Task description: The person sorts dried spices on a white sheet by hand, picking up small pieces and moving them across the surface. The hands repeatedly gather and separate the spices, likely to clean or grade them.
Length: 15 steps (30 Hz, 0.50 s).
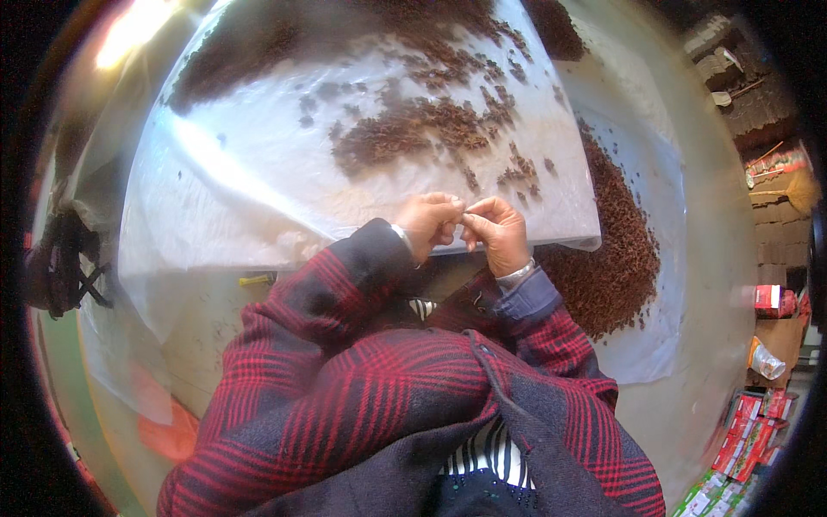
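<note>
My left hand (428, 223) and my right hand (496, 229) meet above the near edge of a table covered with clear plastic sheeting (258, 194). Between the pinched fingertips of both hands is something small and dark, too small to name. Just beyond my hands lies a loose cluster of brown star anise (413, 132), with single pieces scattered to its right. Farther back, a larger brown heap (271, 52) spreads over the sheeting.
On the floor at the right, a big pile of brown star anise (607, 278) rests on a plastic sheet (665, 258). Red boxes (746, 433) and a cardboard box (777, 342) stand along the right side. A dark bundled object (58, 265) is at the left, and an orange bag (168, 430) lies lower left.
</note>
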Motion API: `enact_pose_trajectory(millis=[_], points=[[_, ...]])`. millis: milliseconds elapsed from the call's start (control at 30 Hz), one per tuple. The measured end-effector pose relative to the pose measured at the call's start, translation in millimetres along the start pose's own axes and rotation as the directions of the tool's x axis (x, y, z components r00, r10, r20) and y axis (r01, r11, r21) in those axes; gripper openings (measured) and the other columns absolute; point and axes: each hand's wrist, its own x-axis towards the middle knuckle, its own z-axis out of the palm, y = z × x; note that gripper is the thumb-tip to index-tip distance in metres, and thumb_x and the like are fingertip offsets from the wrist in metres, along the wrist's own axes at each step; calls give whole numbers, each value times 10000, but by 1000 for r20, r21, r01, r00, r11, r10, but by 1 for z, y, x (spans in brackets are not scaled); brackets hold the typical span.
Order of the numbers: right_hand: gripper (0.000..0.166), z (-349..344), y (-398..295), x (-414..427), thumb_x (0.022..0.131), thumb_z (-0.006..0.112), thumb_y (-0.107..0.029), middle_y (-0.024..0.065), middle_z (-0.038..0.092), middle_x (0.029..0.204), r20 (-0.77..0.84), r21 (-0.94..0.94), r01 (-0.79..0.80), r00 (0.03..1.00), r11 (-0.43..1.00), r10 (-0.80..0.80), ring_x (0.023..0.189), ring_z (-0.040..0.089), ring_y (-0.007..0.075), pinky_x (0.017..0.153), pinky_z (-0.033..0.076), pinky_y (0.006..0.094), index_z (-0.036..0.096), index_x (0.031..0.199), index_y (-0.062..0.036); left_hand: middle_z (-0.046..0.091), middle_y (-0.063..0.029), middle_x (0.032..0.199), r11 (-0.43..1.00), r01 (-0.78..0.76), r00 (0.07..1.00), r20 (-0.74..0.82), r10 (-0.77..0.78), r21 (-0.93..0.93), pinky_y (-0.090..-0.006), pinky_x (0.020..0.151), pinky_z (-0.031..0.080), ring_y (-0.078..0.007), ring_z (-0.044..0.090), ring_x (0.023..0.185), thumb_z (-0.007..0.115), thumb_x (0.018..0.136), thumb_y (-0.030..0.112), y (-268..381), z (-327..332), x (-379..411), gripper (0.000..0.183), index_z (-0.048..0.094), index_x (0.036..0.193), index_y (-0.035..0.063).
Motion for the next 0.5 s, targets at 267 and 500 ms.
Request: enact_pose_trajectory(millis=[267,500], points=[[134,-30,-33,37,851,596,13,98,629,824,-178,-272,184,955,945,-237,619,610,141,514,490,233,579,983,11,638,-130,933,263,-417,907,376,191,870,-364,762,507,-254,628,824,506,871,65,0,-42,-12,181,648,982,51],[249,-55,1,61,840,622,-42,83,632,862,-255,-332,24,960,943,-114,606,615,127,475,503,226,578,1075,25,573,-140,1102,-235,159,875,-27,483,959,-403,892,469,-318,545,1078,511,828,57,76,-88,51,295,618,1096,118]])
